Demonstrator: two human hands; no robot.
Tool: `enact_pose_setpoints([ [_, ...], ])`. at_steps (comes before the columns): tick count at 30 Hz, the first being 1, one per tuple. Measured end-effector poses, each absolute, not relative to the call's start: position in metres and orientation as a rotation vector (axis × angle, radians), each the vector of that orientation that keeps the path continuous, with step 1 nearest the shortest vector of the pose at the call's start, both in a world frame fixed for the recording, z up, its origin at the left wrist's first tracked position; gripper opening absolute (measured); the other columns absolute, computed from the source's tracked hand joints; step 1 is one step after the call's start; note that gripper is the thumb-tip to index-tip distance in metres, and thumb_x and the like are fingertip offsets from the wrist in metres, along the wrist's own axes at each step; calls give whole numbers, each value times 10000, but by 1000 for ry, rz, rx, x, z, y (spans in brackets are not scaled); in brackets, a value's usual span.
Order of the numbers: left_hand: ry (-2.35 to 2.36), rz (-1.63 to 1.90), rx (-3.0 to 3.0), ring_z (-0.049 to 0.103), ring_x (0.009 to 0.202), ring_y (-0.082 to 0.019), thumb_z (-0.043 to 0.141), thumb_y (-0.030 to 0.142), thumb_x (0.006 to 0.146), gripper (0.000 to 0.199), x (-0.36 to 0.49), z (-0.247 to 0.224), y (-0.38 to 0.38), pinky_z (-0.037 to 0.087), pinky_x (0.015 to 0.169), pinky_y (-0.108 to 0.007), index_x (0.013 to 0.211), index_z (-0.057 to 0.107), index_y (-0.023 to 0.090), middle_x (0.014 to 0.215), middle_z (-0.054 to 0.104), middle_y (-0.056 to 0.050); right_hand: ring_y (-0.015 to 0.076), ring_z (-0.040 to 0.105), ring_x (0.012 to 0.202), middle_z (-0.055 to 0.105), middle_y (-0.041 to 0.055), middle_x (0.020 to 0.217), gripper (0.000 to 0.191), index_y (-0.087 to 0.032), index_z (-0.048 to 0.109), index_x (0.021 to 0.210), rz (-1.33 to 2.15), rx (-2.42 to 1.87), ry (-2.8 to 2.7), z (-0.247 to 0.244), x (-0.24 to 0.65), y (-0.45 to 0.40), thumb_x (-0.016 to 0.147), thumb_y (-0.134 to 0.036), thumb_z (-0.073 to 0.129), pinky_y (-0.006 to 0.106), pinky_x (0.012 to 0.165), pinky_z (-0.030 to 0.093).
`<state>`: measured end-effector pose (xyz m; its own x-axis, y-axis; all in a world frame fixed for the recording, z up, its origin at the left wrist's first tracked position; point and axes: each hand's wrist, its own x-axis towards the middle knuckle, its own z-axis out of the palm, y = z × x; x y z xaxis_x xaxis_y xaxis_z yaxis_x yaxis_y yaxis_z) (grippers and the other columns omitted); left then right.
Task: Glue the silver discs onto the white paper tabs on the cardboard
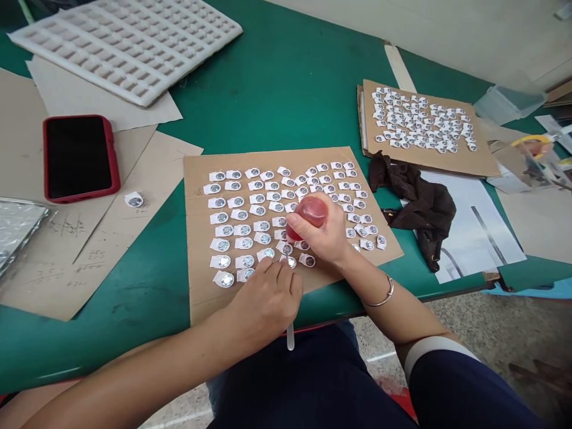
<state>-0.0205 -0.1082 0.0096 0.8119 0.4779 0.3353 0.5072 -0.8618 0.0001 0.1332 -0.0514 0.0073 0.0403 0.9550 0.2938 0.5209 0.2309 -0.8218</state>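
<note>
A brown cardboard sheet (201, 238) lies in front of me, with rows of small white tabs carrying round silvery discs (220, 261). My right hand (328, 235) is wrapped round a translucent red squeeze bottle (308, 211), held over the middle of the sheet with its rounded end up; its lower end is hidden. Just left of it, my left hand (272, 292) is closed on a slim metal tool (290, 338). The tool's rounded end sticks out below the hand, over the table edge. Its other end reaches the tabs near the bottle. My left hand covers some lower tabs.
A red-cased phone (80, 158) and a loose tab (133, 199) lie on brown sheets at left. Behind stands a white gridded tray (134, 42). At right are a second loaded board (480, 158), dark cloth (424, 202), white paper (487, 238) and a clear tub (509, 104).
</note>
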Motion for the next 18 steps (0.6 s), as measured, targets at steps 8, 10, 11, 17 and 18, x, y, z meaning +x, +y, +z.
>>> enact_pose_setpoints([
  [8,-815,-518,-2897,569,644,-206,387,-17,745,197,-20,9,-108,474,697,-383,684,514,121,704,615,-128,125,551,629,582,-19,676,281,-214,519,764,609,-1390,-1604,9,133,-52,664,-430,668,292,609,454],
  [10,-812,-520,-2896,567,649,-208,388,-22,741,199,-20,9,-109,470,701,-385,681,515,119,709,614,-133,123,548,632,581,-20,682,279,-216,519,764,615,-1389,-1615,9,133,-53,668,-436,662,289,610,452],
  [11,-808,-516,-2894,566,654,-209,387,-23,741,201,-20,10,-109,469,702,-386,683,518,117,718,615,-137,122,546,630,579,-21,680,279,-217,517,760,616,-1388,-1622,9,133,-53,671,-440,659,288,608,450],
  [17,-786,-472,-2907,533,612,-203,383,-26,748,209,-20,13,-107,458,672,-377,684,517,121,669,584,-105,119,537,620,567,-24,662,283,-216,508,735,600,-1411,-1635,10,133,-52,677,-456,647,284,602,443],
  [18,-788,-467,-2910,525,602,-199,382,-27,750,210,-20,13,-107,457,666,-373,683,513,123,656,573,-97,119,538,622,568,-23,662,287,-215,508,736,595,-1415,-1630,9,133,-52,676,-457,649,283,602,442],
])
